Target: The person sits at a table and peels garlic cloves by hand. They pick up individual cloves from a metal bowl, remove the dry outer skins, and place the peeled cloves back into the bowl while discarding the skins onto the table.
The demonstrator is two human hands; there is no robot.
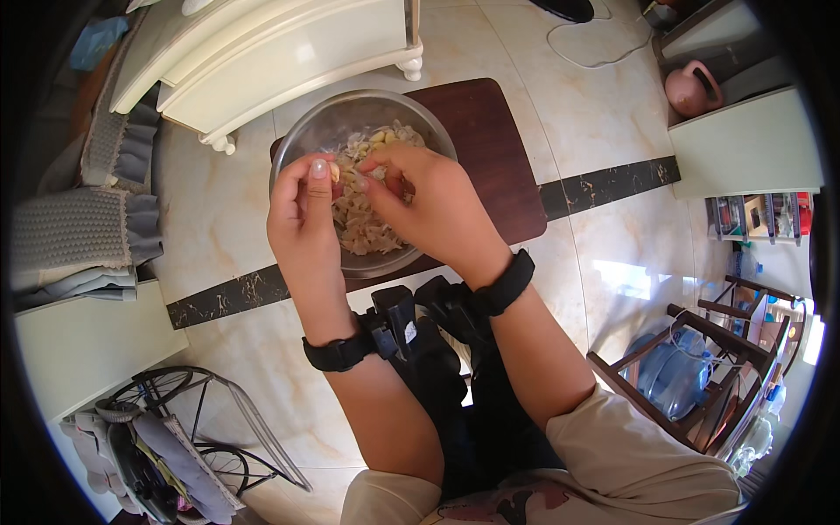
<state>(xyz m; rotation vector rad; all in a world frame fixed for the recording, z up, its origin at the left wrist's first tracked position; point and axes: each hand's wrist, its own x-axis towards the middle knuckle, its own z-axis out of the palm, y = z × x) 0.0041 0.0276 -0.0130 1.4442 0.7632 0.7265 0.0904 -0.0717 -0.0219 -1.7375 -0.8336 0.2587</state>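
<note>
My left hand [303,203] pinches a garlic clove [335,172] between thumb and fingers, above the left part of a stainless steel basin [367,268]. Close beside the clove, my right hand [420,190] has its thumb and forefinger curled near each other; whether anything is between them cannot be made out. Inside the basin lie papery garlic skins [371,233] towards the near side. Pale peeled cloves [380,138] show among skins at the far side. Both hands cover the basin's middle. Each wrist wears a black band.
The basin rests on a dark reddish-brown board or low tabletop [489,151]. Beyond it stands a cream cabinet [289,72] on turned feet. Water jugs [676,374] sit in a wooden frame [709,335] at right. A pink watering can [692,92] stands farther back.
</note>
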